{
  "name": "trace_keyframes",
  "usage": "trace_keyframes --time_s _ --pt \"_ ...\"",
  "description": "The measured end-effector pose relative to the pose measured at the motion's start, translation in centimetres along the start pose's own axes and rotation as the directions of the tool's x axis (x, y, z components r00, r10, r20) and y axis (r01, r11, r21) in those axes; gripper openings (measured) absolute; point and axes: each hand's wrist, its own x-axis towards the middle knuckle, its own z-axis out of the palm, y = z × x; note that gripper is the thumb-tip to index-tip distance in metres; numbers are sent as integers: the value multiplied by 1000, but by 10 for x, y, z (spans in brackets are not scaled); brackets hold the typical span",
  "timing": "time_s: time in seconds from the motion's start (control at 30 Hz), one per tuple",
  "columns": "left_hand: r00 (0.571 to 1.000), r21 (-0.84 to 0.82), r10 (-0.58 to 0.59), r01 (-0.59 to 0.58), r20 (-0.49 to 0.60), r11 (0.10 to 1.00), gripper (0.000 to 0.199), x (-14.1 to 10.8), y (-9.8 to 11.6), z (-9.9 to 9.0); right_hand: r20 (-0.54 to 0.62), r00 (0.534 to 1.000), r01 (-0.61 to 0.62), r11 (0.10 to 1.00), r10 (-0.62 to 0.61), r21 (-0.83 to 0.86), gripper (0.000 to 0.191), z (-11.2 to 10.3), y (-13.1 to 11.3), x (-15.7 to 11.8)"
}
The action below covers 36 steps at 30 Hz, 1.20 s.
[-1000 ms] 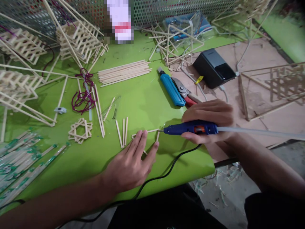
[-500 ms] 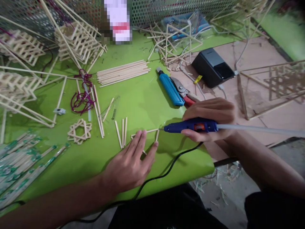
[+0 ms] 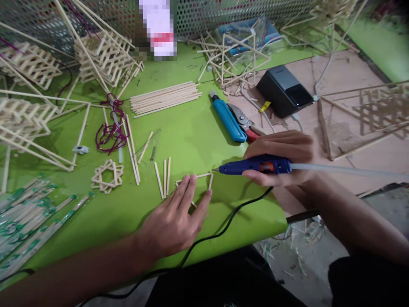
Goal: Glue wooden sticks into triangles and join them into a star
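My left hand lies flat with fingers stretched, pressing a small frame of thin wooden sticks against the green tabletop. Much of that frame is hidden under the palm and fingers. Wrapped in my right hand is a blue hot glue gun, with a long glue stick coming out of its back. Its nozzle is close to the frame's upper right corner; contact cannot be made out. Three short sticks lie beyond my left fingers, and a star-shaped stick piece rests farther left.
Beyond my right hand are a blue cutter knife, pruning shears and a dark box-shaped device. A stick bundle, purple cord and wrapped sticks lie leftward. The glue gun's black cable crosses the front.
My right hand has raised the glue gun slightly, and its nozzle has shifted a little up and left from the frame's corner. My left hand has stayed in place.
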Motion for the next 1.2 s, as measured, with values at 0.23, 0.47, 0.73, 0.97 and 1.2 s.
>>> trace_keyframes --time_s 0.23,0.47,0.73,0.97,1.2 --pt "1000 -10 1 -1 4 1000 50 0 -1 0 2 1000 31 999 -31 19 20 1 2 1" --pt "1000 -9 -1 1 -4 1000 51 0 -1 1 28 1000 5 1000 -5 7 19 -1 0 2" --pt "1000 -2 6 -7 -16 1000 51 0 0 1 4 999 48 998 -49 44 21 -1 3 -1" --pt "1000 6 11 -11 -14 1000 50 2 -1 0 10 998 65 996 -66 61 23 1 4 -1" --pt "1000 12 13 -12 -9 1000 52 0 -1 0 -10 999 31 999 -31 41 20 0 1 1"
